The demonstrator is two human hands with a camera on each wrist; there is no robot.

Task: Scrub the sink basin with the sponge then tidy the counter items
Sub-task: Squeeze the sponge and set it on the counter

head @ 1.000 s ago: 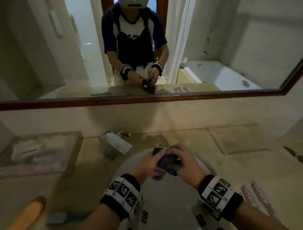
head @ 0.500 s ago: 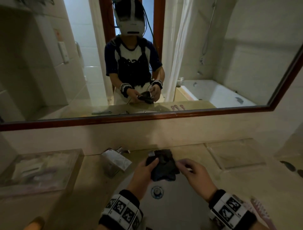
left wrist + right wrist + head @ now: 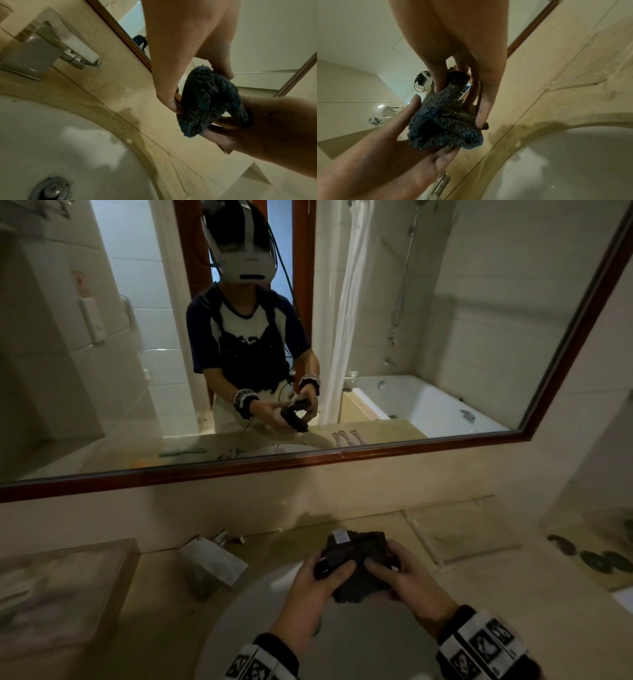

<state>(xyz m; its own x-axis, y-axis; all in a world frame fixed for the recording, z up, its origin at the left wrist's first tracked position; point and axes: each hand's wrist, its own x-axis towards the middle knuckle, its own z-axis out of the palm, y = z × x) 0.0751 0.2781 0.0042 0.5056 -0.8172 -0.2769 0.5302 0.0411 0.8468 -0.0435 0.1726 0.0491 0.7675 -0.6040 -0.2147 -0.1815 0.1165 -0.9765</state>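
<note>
Two hands on one dark cloth-like sponge (image 3: 356, 566) — that is the head view, and compared with half a second ago, when the left hand (image 3: 317, 590) alone held it and the right hand (image 3: 407, 583) was spread just beside it, both hands now have curled fingers clamped on the bundle, raised above the far rim of the sink basin (image 3: 260, 604). A second ago the same two hands bunched it lower, over the drain; my read is that the sponge is being wrung or refolded, so scrubbing is either paused or about done and the counter tidying has not begun. Counting here: one boxy faucet (image 3: 209, 566) left of the hands, one mirror (image 3: 445, 337), one pair of wristbands, three dark pebble-like items (image 3: 596, 558) far right. On to the left wrist view — one sponge (image 3: 211, 100), blue-grey and fuzzy, pinched by the left thumb and fingers from above while the right-hand fingers (image 3: 228, 129) grip it from below; one drain (image 3: 51, 189) sits in the basin beneath. Right wrist view: same single sponge (image 3: 447, 121), right fingers pinching its top, the left hand (image 3: 402, 135) cupping and gripping the underside, all above the basin's edge (image 3: 539, 135).
</note>
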